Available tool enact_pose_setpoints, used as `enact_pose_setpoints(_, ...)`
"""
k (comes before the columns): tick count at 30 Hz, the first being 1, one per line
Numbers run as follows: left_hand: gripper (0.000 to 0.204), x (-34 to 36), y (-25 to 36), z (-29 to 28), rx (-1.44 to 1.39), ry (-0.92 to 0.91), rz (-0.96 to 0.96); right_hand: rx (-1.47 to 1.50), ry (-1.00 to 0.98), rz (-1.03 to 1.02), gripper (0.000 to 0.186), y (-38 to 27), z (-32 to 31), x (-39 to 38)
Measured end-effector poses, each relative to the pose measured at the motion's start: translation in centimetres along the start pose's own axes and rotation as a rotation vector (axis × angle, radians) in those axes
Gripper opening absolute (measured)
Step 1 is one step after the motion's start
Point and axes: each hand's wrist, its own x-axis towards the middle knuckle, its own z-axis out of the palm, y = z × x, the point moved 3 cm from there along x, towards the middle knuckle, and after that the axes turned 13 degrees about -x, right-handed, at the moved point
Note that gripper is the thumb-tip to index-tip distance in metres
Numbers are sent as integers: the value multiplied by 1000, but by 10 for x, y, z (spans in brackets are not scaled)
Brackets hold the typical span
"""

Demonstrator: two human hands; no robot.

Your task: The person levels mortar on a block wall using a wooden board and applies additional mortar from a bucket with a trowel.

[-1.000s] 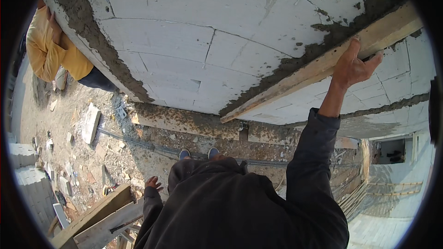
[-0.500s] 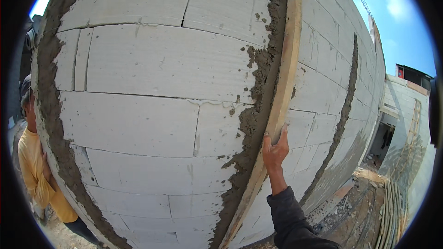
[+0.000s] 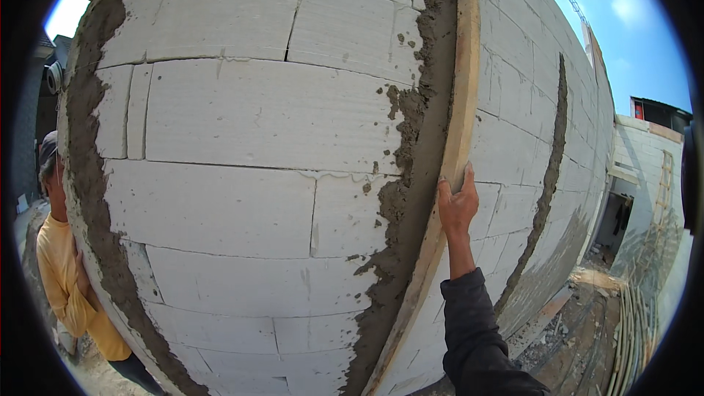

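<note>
My right hand, in a dark sleeve, grips the right edge of a long wooden batten. The thumb lies on the batten's near face and the fingers reach around its far edge. Slightly tilted, the batten stands along a thick vertical strip of wet grey mortar on a wall of pale lightweight blocks. The mortar is smooth beside the batten and ragged on its left side, with small splashes on the blocks. My left hand is out of view.
Another mortar strip runs down the wall's left edge, where a person in a yellow shirt stands. To the right are a thin mortar strip, a bundle of poles, a ladder and rubble-strewn ground.
My right hand has moved up and right, still gripping the batten. Lower down, the batten sits farther right and more smooth mortar shows beside it. The view has shifted slightly.
</note>
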Motion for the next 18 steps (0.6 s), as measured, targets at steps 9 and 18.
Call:
enact_pose_setpoints(9,61,1,0,-1,3,-4,3,147,-100,-27,70,-21,-19,-48)
enact_pose_setpoints(18,62,3,-1,0,-4,-3,4,193,-165,18,68,-80,-47,-147)
